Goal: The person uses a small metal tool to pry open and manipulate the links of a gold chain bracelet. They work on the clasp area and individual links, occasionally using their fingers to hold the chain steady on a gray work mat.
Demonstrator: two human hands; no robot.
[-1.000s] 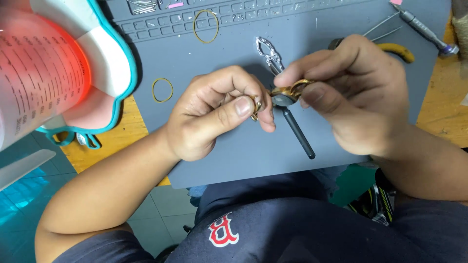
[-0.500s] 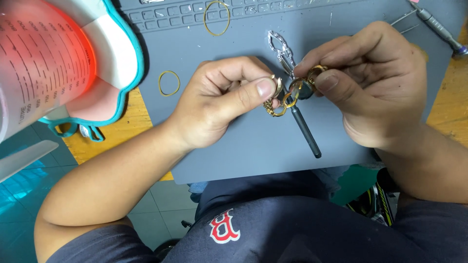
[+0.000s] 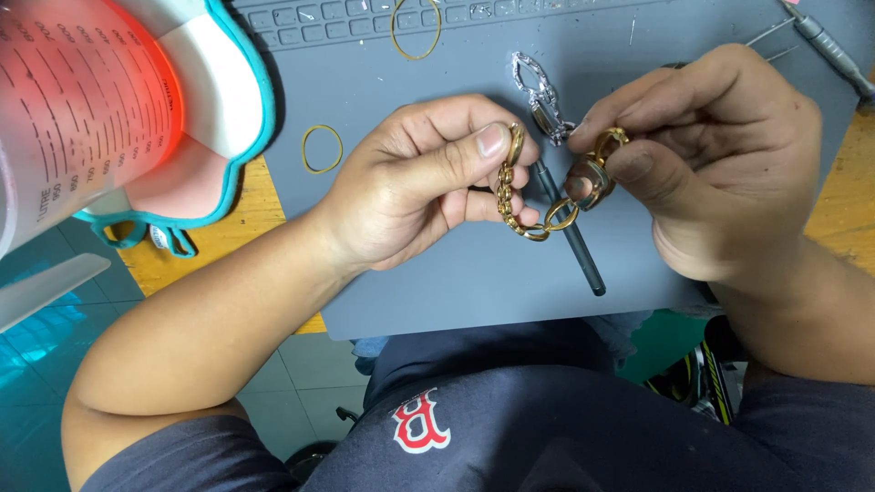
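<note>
A gold watch with a link bracelet (image 3: 527,202) hangs between my two hands above a grey work mat (image 3: 474,282). My left hand (image 3: 428,178) pinches one end of the gold band between thumb and forefinger. My right hand (image 3: 720,150) grips the other end, with the small round watch case (image 3: 588,182) at its fingertips. The band sags in a loop between them. Under the band lies a thin dark tool (image 3: 572,239) on the mat.
A silver chain piece (image 3: 540,96) lies on the mat behind the hands. Two yellow rubber bands (image 3: 322,148) (image 3: 416,32) rest on the mat. A translucent measuring jug (image 3: 82,109) stands at left on a teal-rimmed tray. A screwdriver (image 3: 834,50) lies far right.
My hands have drawn apart, so the gold band now hangs stretched in a loop between them. The view has shifted slightly.
</note>
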